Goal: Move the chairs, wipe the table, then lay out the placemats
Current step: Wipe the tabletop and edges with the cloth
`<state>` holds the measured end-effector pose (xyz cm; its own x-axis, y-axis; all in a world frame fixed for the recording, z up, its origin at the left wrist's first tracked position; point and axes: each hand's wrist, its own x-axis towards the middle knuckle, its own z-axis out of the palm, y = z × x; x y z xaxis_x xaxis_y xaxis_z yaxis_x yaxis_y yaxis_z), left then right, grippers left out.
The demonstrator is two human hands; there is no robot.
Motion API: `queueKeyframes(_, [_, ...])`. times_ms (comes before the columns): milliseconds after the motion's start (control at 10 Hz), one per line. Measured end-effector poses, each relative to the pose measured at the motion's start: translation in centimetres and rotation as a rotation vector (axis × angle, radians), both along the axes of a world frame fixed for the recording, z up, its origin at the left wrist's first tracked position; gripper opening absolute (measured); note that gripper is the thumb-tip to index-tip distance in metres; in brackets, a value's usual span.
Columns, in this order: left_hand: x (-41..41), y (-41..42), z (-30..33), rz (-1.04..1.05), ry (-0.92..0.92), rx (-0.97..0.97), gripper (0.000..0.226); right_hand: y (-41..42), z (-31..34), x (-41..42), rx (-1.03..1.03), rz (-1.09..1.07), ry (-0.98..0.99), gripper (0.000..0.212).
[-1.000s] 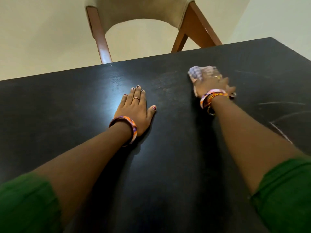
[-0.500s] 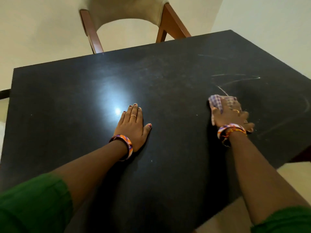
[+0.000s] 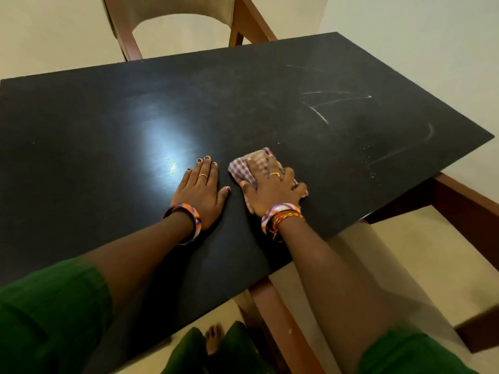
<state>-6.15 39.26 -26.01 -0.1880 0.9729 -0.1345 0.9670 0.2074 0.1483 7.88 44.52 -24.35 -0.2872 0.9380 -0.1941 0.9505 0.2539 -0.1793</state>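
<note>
The right hand (image 3: 271,188) presses flat on the cloth (image 3: 249,164), fingers spread over it, on the counter (image 3: 108,117). The left hand (image 3: 201,191) lies open and flat just beside it, empty.

The counter (image 3: 108,125) has a black, smooth top with a soft sheen that throws back a pale patch of light; fine grain lines show in that glare, and whitish chalky streaks (image 3: 321,114) dull its right side. Its legs (image 3: 272,314) are reddish-brown wood. The cloth (image 3: 247,164) is woven, checked purple and white, crumpled. The chair (image 3: 172,6) pairs matt beige upholstery with a brown wooden frame. The floor (image 3: 405,49) looks pale, smooth.
</note>
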Motion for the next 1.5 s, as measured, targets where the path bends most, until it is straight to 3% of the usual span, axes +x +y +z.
queueKeyframes(200, [2.2, -2.9, 0.2, 0.005, 0.003, -0.013, 0.064, 2.2, 3.2, 10.3, 0.000, -0.408, 0.042, 0.058])
queueKeyframes(300, [3.4, -4.1, 0.2, 0.020, 0.002, -0.017, 0.064, 1.0, 5.1, 12.9, -0.019, -0.389, 0.173, 0.051])
queueKeyframes(400, [5.7, -6.1, 0.1, 0.027, 0.007, -0.020, 0.064, 0.9, 3.4, 15.0, 0.000, -0.299, 0.114, 0.050])
queueKeyframes(500, [7.0, -7.4, 0.0, 0.036, 0.005, -0.024, 0.064, -0.5, 1.2, 13.8, 0.016, -0.330, 0.088, 0.057])
queueKeyframes(700, [9.4, -10.7, -0.1, 0.075, -0.022, 0.008, 0.060, -11.7, -0.5, 6.3, -0.057, -0.146, 0.265, 0.060])
queueKeyframes(800, [9.6, -12.9, -0.2, 0.074, -0.059, 0.031, 0.058, -9.7, -1.1, 8.3, -0.037, -0.110, 0.317, 0.056])
queueKeyframes(1000, [7.8, -17.0, -0.3, 0.035, -0.110, 0.057, 0.050, -3.7, 0.1, 13.8, -0.026, -0.298, 0.278, 0.056])
queueKeyframes(1200, [7.4, -19.5, -0.2, 0.082, -0.177, 0.065, 0.048, -7.0, -0.6, 11.3, -0.030, -0.276, 0.290, 0.056])
queueKeyframes(1300, [8.1, -20.8, 0.1, 0.105, -0.183, 0.053, 0.051, -10.5, -1.5, 8.4, -0.090, -0.210, 0.328, 0.052])
queueKeyframes(1400, [9.0, -23.4, 0.3, 0.087, -0.125, -0.028, 0.045, -13.6, -0.1, 7.9, -0.251, 0.093, 0.265, 0.045])
queueKeyframes(1500, [9.7, -24.9, 1.0, 0.115, -0.180, -0.121, 0.038, -15.4, 1.9, 8.4, -0.200, 0.200, 0.199, 0.040])
